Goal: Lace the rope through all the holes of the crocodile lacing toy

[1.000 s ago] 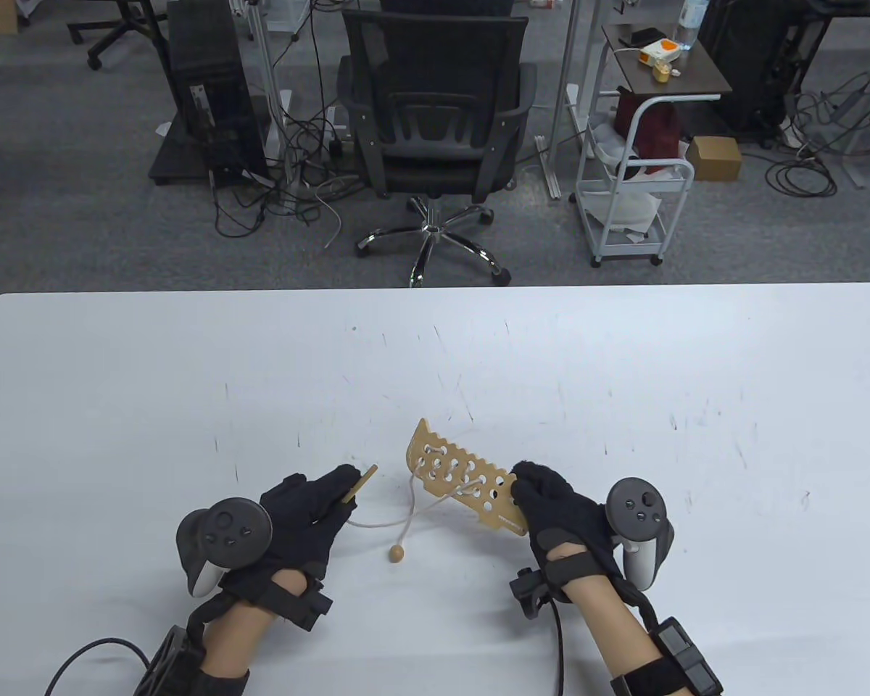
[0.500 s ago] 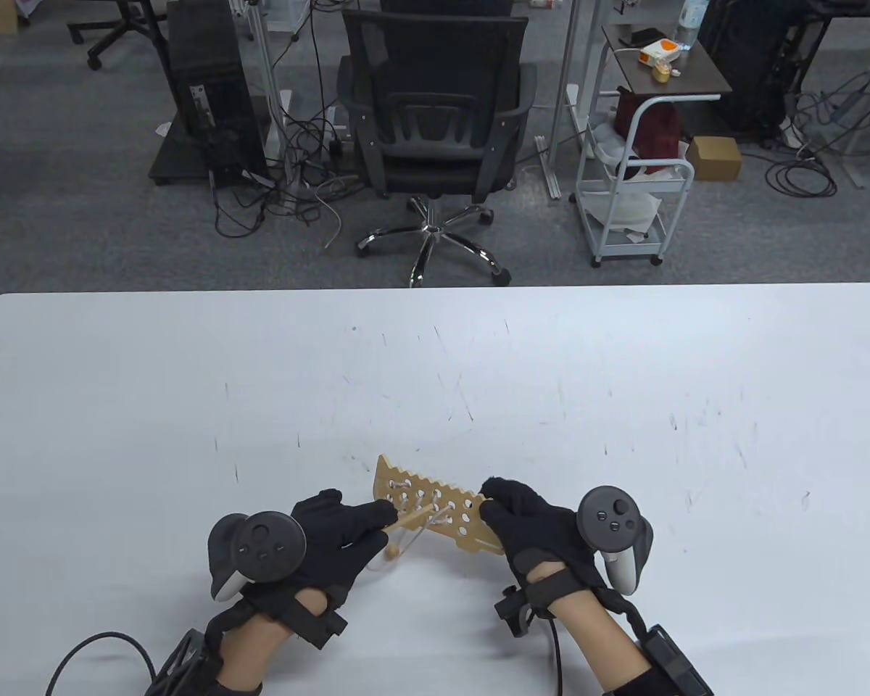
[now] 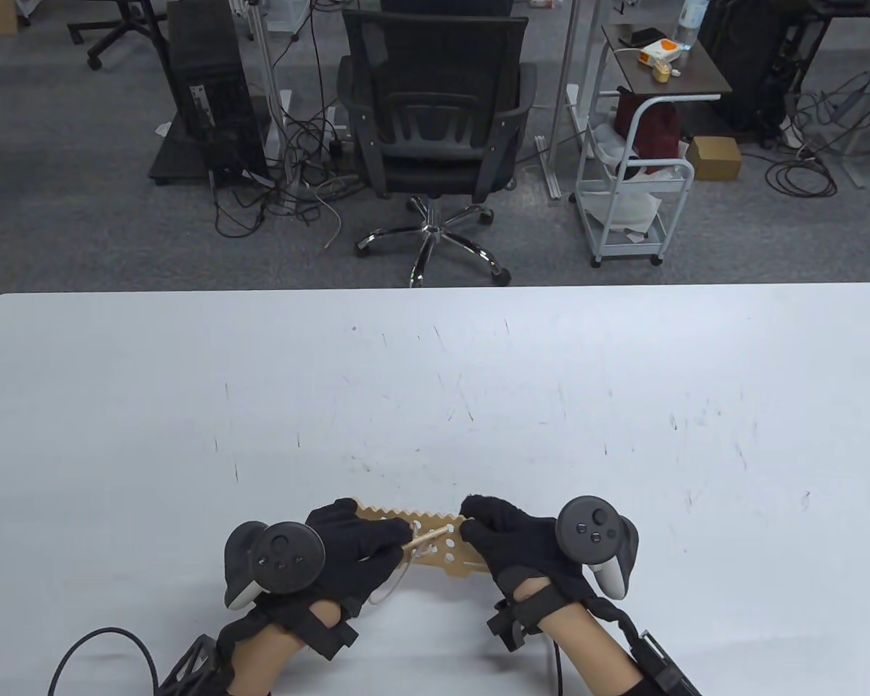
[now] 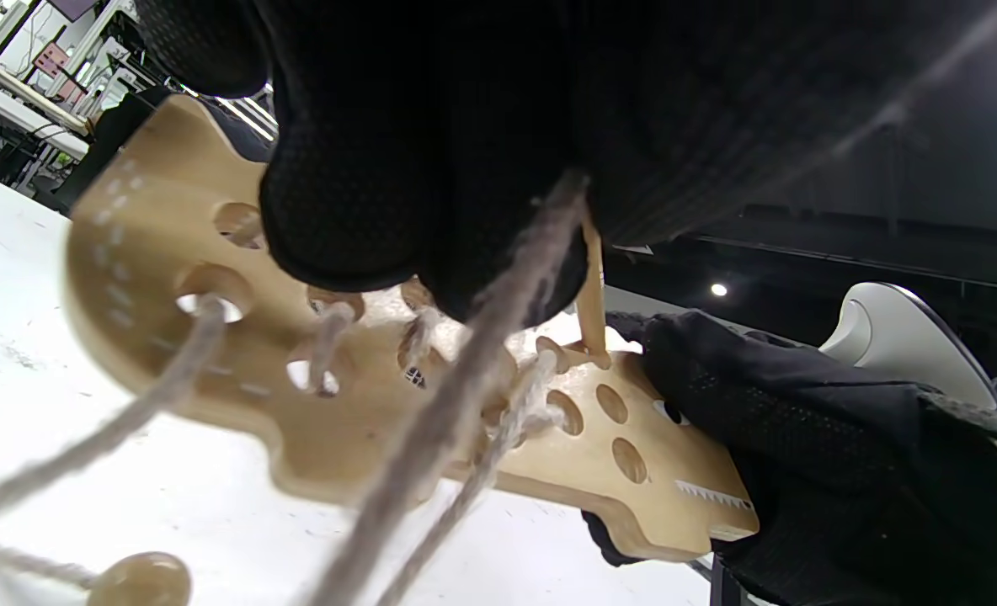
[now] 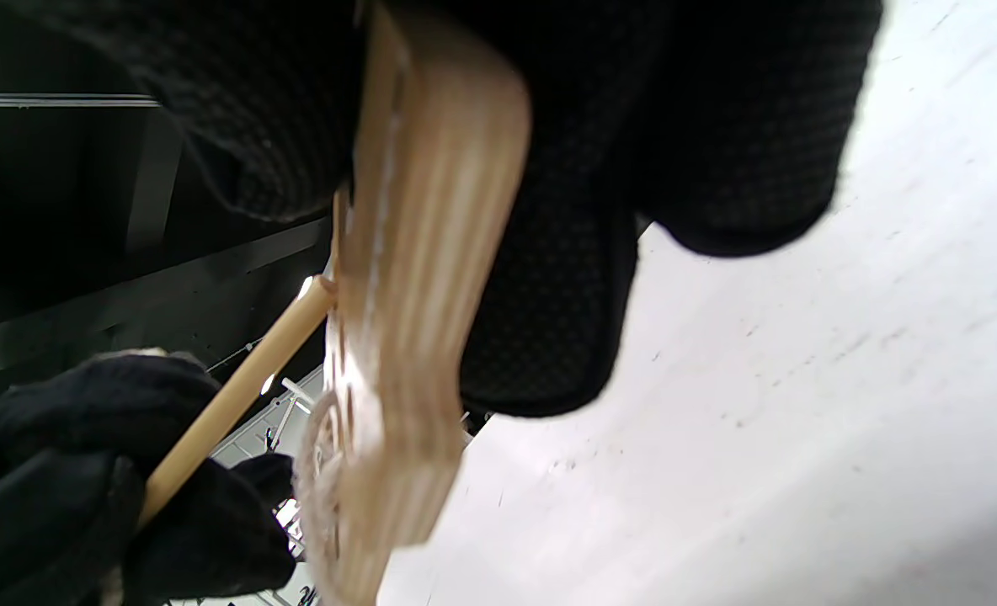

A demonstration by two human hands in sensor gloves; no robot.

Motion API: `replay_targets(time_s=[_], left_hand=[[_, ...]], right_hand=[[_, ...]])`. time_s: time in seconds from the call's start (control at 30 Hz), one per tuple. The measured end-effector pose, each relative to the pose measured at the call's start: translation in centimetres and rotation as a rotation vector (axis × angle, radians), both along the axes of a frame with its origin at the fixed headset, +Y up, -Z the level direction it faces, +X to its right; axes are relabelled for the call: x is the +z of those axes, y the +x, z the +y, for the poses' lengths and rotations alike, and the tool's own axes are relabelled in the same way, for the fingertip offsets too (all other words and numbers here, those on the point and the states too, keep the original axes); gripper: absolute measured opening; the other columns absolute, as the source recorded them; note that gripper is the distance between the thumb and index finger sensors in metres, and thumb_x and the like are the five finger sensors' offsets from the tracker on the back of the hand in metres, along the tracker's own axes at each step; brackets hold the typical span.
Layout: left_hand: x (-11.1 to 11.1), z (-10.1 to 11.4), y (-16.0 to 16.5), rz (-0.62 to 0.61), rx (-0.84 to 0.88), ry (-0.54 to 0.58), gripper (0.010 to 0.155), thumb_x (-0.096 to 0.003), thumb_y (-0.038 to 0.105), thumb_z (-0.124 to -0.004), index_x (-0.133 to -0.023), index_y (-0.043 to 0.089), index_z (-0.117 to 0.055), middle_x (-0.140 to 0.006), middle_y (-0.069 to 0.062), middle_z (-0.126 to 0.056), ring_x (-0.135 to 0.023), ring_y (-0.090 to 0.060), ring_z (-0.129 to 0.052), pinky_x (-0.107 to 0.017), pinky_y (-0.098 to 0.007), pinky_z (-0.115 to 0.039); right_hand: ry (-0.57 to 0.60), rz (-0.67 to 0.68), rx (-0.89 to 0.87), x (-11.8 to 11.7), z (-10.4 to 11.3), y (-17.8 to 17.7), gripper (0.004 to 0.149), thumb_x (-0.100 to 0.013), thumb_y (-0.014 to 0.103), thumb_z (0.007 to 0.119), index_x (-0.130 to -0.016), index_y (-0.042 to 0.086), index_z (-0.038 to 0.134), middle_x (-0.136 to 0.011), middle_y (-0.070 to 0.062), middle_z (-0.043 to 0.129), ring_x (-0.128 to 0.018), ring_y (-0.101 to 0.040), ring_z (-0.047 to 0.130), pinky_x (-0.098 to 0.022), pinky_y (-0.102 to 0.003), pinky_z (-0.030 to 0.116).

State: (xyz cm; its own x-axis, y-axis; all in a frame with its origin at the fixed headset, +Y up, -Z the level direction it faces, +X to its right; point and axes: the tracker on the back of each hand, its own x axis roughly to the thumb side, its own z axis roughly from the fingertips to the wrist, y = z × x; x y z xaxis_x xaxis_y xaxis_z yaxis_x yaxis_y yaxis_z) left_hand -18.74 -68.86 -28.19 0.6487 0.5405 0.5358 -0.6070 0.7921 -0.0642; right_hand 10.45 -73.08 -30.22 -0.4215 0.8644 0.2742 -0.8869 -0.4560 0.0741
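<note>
Several holes on the crocodile board (image 3: 435, 547) are laced, several remain; left hand (image 3: 355, 551) pinches the wooden needle (image 3: 429, 537), right hand (image 3: 507, 536) grips the board.

Office or lab workspace. Grey carpet floor (image 3: 80, 239) beyond white table (image 3: 623, 348). Black mesh swivel chair (image 3: 435, 123) on chrome castor base. Black computer tower (image 3: 206, 87) with tangled cables (image 3: 290, 181). White rolling cart (image 3: 634, 196), cardboard box (image 3: 715, 157), more desk legs behind.
</note>
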Motion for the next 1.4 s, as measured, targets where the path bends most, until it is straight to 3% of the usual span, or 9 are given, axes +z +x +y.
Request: replay_targets(time_s=[0.53, 0.8, 1.1, 1.27, 1.4], left_hand=[[0.6, 0.0, 0.7, 0.008, 0.024, -0.008, 0.044, -0.0403, 0.04, -0.099, -0.082, 0.028, -0.093, -0.051, -0.001, -0.111, -0.049, -0.025, -0.104, -0.071, -0.054, -0.066], [1.2, 0.5, 1.2, 0.037, -0.053, 0.085, 0.046, -0.0397, 0.04, -0.099, -0.084, 0.028, -0.092, -0.05, -0.001, -0.109, -0.048, -0.025, -0.103, -0.072, -0.054, -0.066], [1.7, 0.3, 2.1, 0.056, -0.107, 0.126, 0.048, -0.0399, 0.042, -0.1, -0.085, 0.029, -0.09, -0.05, 0.001, -0.109, -0.049, -0.023, -0.103, -0.072, -0.053, -0.066], [1.7, 0.3, 2.0, 0.089, -0.125, 0.15, 0.054, -0.0386, 0.045, -0.099, -0.09, 0.033, -0.086, -0.056, 0.004, -0.103, -0.055, -0.023, -0.098, -0.073, -0.052, -0.064], [1.6, 0.2, 1.8, 0.12, -0.145, 0.172, 0.06, -0.0359, 0.049, -0.098, -0.093, 0.037, -0.083, -0.073, 0.003, -0.092, -0.068, -0.026, -0.087, -0.075, -0.056, -0.056]], right_hand=[[-0.029, 0.1, -0.006, 0.7, -0.1, -1.5, 0.053, -0.041, 0.036, 0.09, -0.084, 0.005, 0.082, -0.066, -0.013, 0.104, -0.042, -0.024, 0.112, -0.036, -0.042, 0.088], [-0.107, 0.179, -0.086, 1.0, -0.3, -2.2, 0.058, -0.042, 0.033, 0.09, -0.087, 0.0, 0.076, -0.073, -0.02, 0.099, -0.051, -0.03, 0.108, -0.04, -0.046, 0.085], [-0.08, 0.193, -0.105, 1.6, 0.2, -2.8, 0.056, -0.041, 0.032, 0.092, -0.086, 0.001, 0.079, -0.071, -0.018, 0.101, -0.05, -0.03, 0.109, -0.04, -0.045, 0.086], [-0.069, 0.198, -0.11, 1.7, 0.2, -2.8, 0.056, -0.041, 0.032, 0.092, -0.086, 0.001, 0.079, -0.072, -0.018, 0.101, -0.05, -0.029, 0.109, -0.04, -0.045, 0.086], [-0.062, 0.203, -0.115, 1.7, 0.2, -2.9, 0.057, -0.04, 0.032, 0.092, -0.086, 0.002, 0.079, -0.072, -0.018, 0.101, -0.051, -0.03, 0.109, -0.04, -0.045, 0.086]])
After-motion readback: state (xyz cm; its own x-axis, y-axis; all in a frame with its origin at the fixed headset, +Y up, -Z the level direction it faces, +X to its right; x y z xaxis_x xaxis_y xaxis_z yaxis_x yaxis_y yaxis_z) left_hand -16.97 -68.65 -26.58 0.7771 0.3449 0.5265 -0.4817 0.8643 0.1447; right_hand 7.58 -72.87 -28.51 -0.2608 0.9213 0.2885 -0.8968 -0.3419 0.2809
